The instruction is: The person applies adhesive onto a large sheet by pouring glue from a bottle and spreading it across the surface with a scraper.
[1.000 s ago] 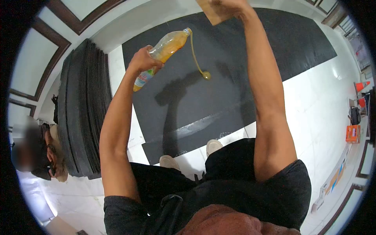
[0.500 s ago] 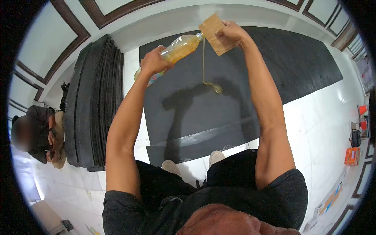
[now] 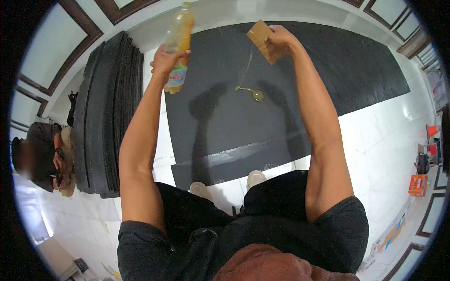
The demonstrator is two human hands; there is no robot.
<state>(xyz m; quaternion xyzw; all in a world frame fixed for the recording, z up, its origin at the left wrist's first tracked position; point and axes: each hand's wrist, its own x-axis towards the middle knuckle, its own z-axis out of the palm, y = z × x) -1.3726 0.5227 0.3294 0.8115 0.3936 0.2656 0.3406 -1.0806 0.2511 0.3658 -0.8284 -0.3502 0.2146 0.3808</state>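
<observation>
Wrapped round the lower half of a clear plastic bottle (image 3: 179, 35), my left hand (image 3: 168, 61) holds it almost upright at the upper left. Yellow-brown liquid is inside it. My right hand (image 3: 280, 40) grips a flat, tan rectangular piece (image 3: 262, 37) by its right edge. Below the two hands, a small puddle of the liquid (image 3: 257, 95) lies on a black sheet (image 3: 234, 126). A thin strand of liquid stretches from near the tan piece's lower left down to the puddle.
A tall stack of black sheets (image 3: 110, 117) stands on the left, with a seated person (image 3: 44, 154) beyond it. My shoes (image 3: 201, 189) are at the black sheet's near edge. On the right are an orange box (image 3: 417, 185), a black bag (image 3: 422, 163) and an orange cone (image 3: 432, 130).
The bottle has gone from tilted and pouring to nearly upright, moving left from the tan piece. The thick stream has thinned to a strand. Earlier, the tan piece came down into fuller view.
</observation>
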